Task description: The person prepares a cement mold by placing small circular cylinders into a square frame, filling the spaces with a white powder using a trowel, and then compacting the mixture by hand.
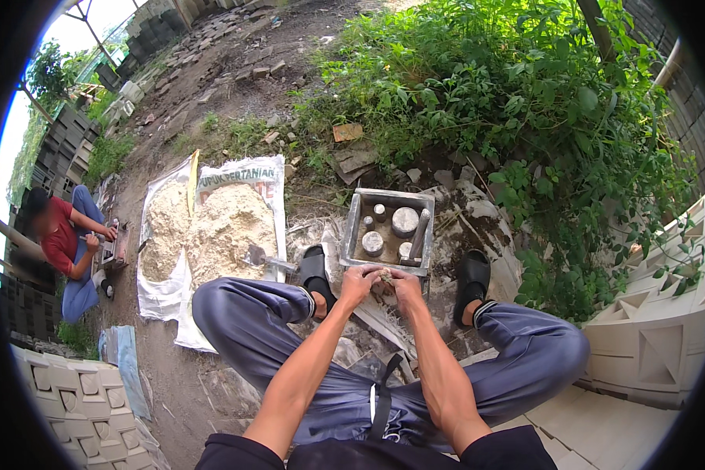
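Note:
My left hand (358, 285) and my right hand (406, 290) meet at the near edge of a grey rectangular mould box (351, 223). Both are closed, fingertips together, around a small beige crumbly clump (385, 276), partly hidden by the fingers. Inside the box stand several round pieces, among them a wide pale-topped cylinder (405, 222) and a smaller one (373, 244). A dark bar (421, 233) leans along the box's right side.
Left of my feet, pale sandy powder (231, 227) lies on white sacks (268, 174), with a trowel (268, 258) in it. Patterned blocks are stacked at the lower left (78, 399) and right (642, 345). Another person (69, 243) squats far left. Green plants (478, 86) grow ahead.

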### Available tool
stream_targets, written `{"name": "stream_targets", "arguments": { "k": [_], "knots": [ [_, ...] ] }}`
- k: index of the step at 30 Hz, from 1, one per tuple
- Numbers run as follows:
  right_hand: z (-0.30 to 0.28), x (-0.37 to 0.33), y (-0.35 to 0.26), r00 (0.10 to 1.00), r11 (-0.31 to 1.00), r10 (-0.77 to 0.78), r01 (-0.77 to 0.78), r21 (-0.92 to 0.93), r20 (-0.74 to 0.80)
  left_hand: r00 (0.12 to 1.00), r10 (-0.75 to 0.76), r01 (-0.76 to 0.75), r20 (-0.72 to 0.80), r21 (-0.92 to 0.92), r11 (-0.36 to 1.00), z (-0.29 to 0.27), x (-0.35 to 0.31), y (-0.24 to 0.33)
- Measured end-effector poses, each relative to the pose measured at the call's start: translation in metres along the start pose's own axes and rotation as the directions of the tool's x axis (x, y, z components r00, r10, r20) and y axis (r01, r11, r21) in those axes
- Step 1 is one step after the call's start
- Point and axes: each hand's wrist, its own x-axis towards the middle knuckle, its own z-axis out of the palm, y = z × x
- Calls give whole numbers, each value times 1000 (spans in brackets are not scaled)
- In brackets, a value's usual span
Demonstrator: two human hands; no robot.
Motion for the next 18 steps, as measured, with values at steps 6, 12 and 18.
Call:
{"name": "stream_targets", "arguments": {
  "k": [6, 12, 18],
  "knots": [
    [49, -5, -41, 994, 999, 33, -36, 22, 107, 986, 53, -33, -155, 126, 992, -31, -8, 34],
    [115, -2, -79, 981, 998, 50, -57, 34, 190, 964, 67, -35, -257, 128, 991, -88, 0, 51],
    [229, 27, -75, 939, 983, 90, -136, 119, 331, 981, -80, 130, -178, 285, 950, -220, 29, 68]
  ]
}}
